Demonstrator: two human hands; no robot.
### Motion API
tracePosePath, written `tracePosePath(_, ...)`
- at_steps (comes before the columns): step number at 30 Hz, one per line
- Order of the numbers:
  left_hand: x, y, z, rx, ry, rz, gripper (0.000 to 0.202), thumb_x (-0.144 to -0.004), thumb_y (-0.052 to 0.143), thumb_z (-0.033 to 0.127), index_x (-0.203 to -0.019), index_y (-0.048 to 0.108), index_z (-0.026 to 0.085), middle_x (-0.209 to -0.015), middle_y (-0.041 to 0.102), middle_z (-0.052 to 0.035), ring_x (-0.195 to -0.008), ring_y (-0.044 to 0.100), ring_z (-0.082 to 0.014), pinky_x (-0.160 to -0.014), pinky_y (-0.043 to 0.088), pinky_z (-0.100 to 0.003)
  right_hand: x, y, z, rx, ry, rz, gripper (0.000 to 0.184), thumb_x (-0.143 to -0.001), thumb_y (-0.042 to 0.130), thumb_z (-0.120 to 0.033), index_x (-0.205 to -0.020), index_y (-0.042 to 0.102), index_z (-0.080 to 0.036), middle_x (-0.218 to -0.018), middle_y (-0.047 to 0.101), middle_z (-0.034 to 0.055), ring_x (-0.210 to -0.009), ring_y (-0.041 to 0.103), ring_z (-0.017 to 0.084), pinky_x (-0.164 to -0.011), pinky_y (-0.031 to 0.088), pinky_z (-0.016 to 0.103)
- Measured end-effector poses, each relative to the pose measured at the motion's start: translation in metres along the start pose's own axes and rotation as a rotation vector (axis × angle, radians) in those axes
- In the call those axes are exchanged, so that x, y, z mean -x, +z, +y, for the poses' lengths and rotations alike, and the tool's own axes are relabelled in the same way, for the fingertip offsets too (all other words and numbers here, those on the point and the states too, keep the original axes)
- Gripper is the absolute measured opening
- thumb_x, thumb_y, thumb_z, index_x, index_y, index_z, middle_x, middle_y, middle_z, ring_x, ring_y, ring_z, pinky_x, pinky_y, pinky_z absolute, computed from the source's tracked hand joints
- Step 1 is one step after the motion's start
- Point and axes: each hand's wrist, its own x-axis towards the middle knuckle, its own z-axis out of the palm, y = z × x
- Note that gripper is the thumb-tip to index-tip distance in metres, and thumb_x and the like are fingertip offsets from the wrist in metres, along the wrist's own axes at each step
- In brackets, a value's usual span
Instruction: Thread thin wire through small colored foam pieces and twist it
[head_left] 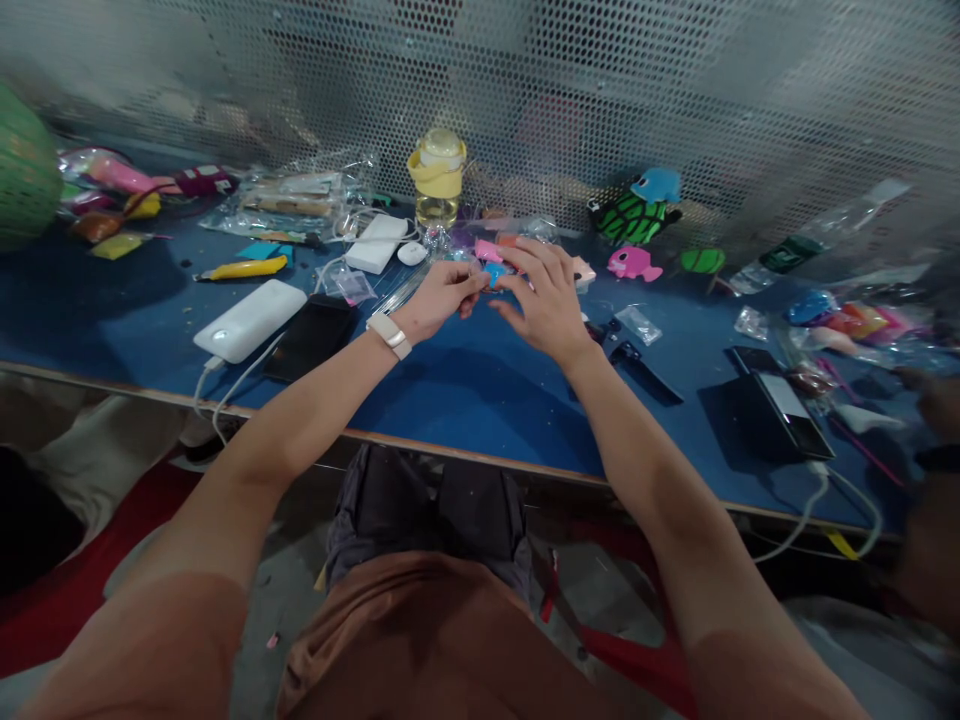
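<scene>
My left hand, with a pale band round the wrist, is closed in a pinch at the edge of a small blue piece. My right hand arches close beside it, fingers apart and bent towards the same piece. Whether its fingertips touch the piece is hard to make out. Just beyond the fingers lie a bright pink piece and clear plastic wrapping, partly hidden by my right hand. The exact kind of the blue piece is too small to tell.
A yellow-capped bottle stands behind my hands. On the left lie a yellow cutter, a white power bank and a dark phone. At right are a pink fish, a clear bottle, another phone and a person's hand.
</scene>
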Motion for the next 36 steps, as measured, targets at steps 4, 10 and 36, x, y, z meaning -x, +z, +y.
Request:
tracePosePath(4, -0.001, -0.001, -0.002, -0.078, 0.09, 0.004, 0.059, -0.107, 0.09, 0.066, -0.075, 0.065, 0.023, -0.071, 0.059, 0.002, -0.057, 0.053, -0.009, -0.055, 0.045, -0.029, 0.002, 0.001, -0.006, 0.013, 0.014, 0.013, 0.044, -0.118, 0.059, -0.074, -0.135, 0.082, -0.04, -0.177, 0.07, 0.0031, -0.178, 0.052, 0.042, -0.152, 0.029, 0.079)
tracePosePath(10, 0.001, 0.001, 0.003, -0.336, 0.202, 0.095, 0.051, -0.115, 0.078, 0.056, -0.078, 0.062, 0.025, -0.069, 0.061, 0.0009, -0.057, 0.055, -0.0129, -0.061, 0.045, -0.032, 0.004, 0.005, -0.018, 0.001, 0.069, 0.077, 0.037, -0.121, 0.055, -0.061, -0.135, 0.082, -0.038, -0.182, 0.065, 0.0038, -0.181, 0.047, 0.043, -0.15, 0.029, 0.082)
tracePosePath(36, -0.002, -0.008, -0.01, -0.964, 0.604, 0.133, 0.033, -0.121, 0.061, 0.027, -0.088, 0.064, 0.023, -0.087, 0.072, -0.0061, -0.085, 0.07, -0.0228, -0.081, 0.053, -0.037, 0.008, 0.026, -0.006, -0.131, 0.182, 0.099, 0.009, -0.109, 0.08, -0.035, -0.115, 0.085, -0.034, -0.186, 0.06, 0.0021, -0.185, 0.037, 0.047, -0.152, 0.02, 0.088)
